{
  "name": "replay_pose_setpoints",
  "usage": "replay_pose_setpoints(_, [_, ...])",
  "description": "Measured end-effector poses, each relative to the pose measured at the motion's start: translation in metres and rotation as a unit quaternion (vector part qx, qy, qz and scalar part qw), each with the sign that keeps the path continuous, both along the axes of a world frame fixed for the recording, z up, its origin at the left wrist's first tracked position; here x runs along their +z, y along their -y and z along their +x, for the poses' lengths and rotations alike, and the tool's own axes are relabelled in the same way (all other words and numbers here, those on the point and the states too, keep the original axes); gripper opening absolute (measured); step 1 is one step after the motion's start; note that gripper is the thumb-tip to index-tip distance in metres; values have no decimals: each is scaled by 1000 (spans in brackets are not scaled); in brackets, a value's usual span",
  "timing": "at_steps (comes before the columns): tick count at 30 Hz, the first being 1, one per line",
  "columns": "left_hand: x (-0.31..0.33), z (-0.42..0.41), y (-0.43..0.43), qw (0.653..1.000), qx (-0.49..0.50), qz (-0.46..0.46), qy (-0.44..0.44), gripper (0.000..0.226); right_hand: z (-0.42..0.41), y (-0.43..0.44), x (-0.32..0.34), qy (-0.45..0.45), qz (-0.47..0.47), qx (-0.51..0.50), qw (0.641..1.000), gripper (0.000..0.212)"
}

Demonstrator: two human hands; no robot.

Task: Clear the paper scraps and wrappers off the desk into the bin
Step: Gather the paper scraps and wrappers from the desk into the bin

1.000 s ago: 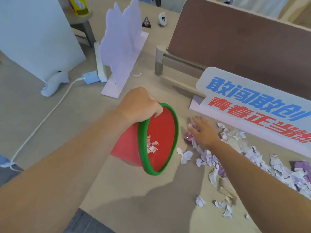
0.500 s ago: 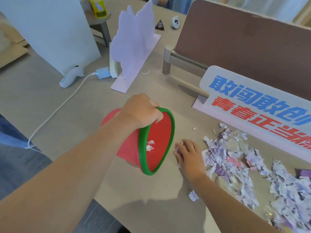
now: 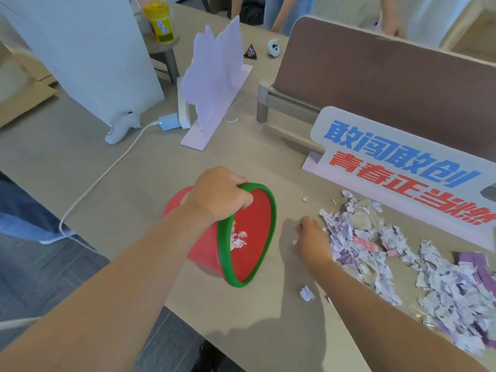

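My left hand [image 3: 218, 196] grips the green rim of a red bin [image 3: 253, 232], tipped on its side with its mouth facing right; a few paper scraps lie inside it. My right hand [image 3: 312, 238] rests on the desk just right of the bin's mouth, fingers curled over small scraps at the left edge of a wide pile of torn white and purple paper scraps [image 3: 402, 259]. A pink wrapper [image 3: 365, 244] lies in the pile. One loose scrap [image 3: 306, 293] sits nearer the desk's front edge.
A white sign with blue and red characters [image 3: 402, 167] stands behind the pile, a brown divider panel [image 3: 389, 84] behind it. A white cut-out stand [image 3: 212, 84], charger and cable [image 3: 169, 121] lie at the back left. The desk's front edge [image 3: 188, 320] runs close below the bin.
My right hand swept from the far side of the pile toward the bin's mouth, dragging scraps left. The bin stayed tipped in my left hand; the view shifted.
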State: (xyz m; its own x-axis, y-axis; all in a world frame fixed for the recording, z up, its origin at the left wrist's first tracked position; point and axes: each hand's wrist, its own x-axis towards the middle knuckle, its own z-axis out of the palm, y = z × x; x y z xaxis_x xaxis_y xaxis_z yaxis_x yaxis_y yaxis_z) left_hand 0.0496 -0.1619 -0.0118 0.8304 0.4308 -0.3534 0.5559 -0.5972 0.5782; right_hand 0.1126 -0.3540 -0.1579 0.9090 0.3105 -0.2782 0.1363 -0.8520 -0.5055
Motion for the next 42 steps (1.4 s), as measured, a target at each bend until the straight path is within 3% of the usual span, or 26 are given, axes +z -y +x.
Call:
replay_pose_setpoints(3, [-2,-1,0,1000,-14,0,15,44,-20,-34,35,8,158,-67,985,10])
replay_pose_setpoints(6, [-2,-2,1,999,-32,-5,21,57,-48,-70,46,8,230,28,973,10])
replay_pose_setpoints(10, [1,-1,-2,999,-27,-26,34,65,-56,-98,32,-21,148,132,980,62])
replay_pose_setpoints(12, [1,0,-6,999,-19,-26,38,62,-58,-104,30,-27,95,140,985,69])
replay_pose_setpoints(16, [1,2,-11,998,-10,-30,46,59,-62,-99,43,-15,139,173,975,62])
replay_pose_setpoints(18, [-2,4,-12,998,0,-24,53,48,-58,-87,52,-7,202,160,966,43])
replay_pose_setpoints(22, [-8,16,-13,999,14,-10,45,29,-38,-51,62,12,264,-60,963,28])
replay_pose_setpoints(24, [-10,25,-13,1000,0,-2,31,29,-18,-36,53,31,223,-132,965,26])
replay_pose_setpoints(26, [-12,35,-12,1000,-8,8,23,31,13,-27,34,43,152,-134,978,28])
replay_pose_setpoints(30, [-13,49,-11,999,-13,27,21,37,70,-19,-7,12,-1,-24,1000,38])
replay_pose_setpoints(32, [-14,56,-11,999,-23,26,18,56,83,-16,-21,-1,-78,61,995,42])
replay_pose_setpoints(35, [-14,63,-6,999,-38,28,4,49,60,-5,-33,-1,-174,127,976,54])
replay_pose_setpoints(37, [-13,66,1,998,-55,37,-3,38,28,10,-38,10,-207,109,972,59])
replay_pose_setpoints(39, [-16,71,9,996,-73,46,-5,46,2,29,-39,25,-246,92,964,58])
replay_pose_setpoints(42, [-17,80,21,995,-92,50,6,45,-17,49,-38,30,-245,105,963,56])
